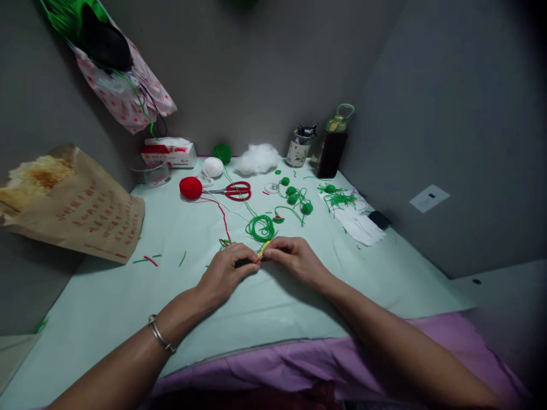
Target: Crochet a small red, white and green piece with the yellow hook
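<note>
My left hand [226, 269] pinches at the table's middle, its fingertips closed on something small that I cannot make out. Against it, my right hand [297, 259] grips a slim yellow crochet hook [265, 249], mostly covered by the fingers. Just beyond the fingertips lies a loose coil of green yarn [260, 228]. A small red and green piece [278, 219] rests beside the coil. From the red yarn ball [190, 187], a strand runs down toward my left hand. Red-handled scissors [237, 191] lie behind the coil, blades pointing left.
Several small green balls [292, 196] with yarn tails lie right of centre. Behind stand white stuffing [257, 159], a white yarn ball [212, 167], a green ball [222, 152], a pen cup [299, 149] and a bottle [337, 122]. A paper bag [98, 210] leans at left; tissue [356, 222] lies right.
</note>
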A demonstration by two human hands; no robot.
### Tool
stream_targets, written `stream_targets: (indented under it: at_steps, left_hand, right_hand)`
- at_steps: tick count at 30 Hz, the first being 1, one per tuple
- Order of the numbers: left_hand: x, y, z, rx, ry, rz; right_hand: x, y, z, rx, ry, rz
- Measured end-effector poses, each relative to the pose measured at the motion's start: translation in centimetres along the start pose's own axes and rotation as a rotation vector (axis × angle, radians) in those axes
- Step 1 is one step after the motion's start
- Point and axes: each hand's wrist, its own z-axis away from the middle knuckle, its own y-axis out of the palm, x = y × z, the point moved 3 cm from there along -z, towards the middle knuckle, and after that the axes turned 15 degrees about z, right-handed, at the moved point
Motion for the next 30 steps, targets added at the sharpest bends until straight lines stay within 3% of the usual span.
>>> stream_targets:
  at_steps: [4, 12, 18, 21, 26, 30]
  left_hand:
    - [0.1, -0.1, 0.2, -0.025, -0.061, 0.093]
    - [-0.2, 0.0, 0.3, 0.008, -0.048, 0.089]
    - [-0.5, -0.5, 0.2, 0.057, -0.049, 0.079]
    - [-1.0, -1.1, 0.2, 0.074, -0.080, 0.093]
    - [-1.5, -1.7, 0.0, 0.101, -0.147, 0.127]
    - [-1.2, -1.5, -0.2, 0.048, -0.198, 0.141]
  right_hand:
    - [0.0, -0.6, -0.2, -0.078, 0.028, -0.050]
    - [0.1, 0.2, 0.1, -0.020, 0.068, -0.145]
    - [0.1, -0.3, 0.2, -0.178, -0.009, 0.012]
    - [0.6, 0.0, 0.7, -0.190, -0.149, 0.155]
    - [1.2, 1.5, 1.6, -0.096, -0.516, 0.535]
    - [1.0, 2.1, 1.8, -0.029, -0.638, 0.722]
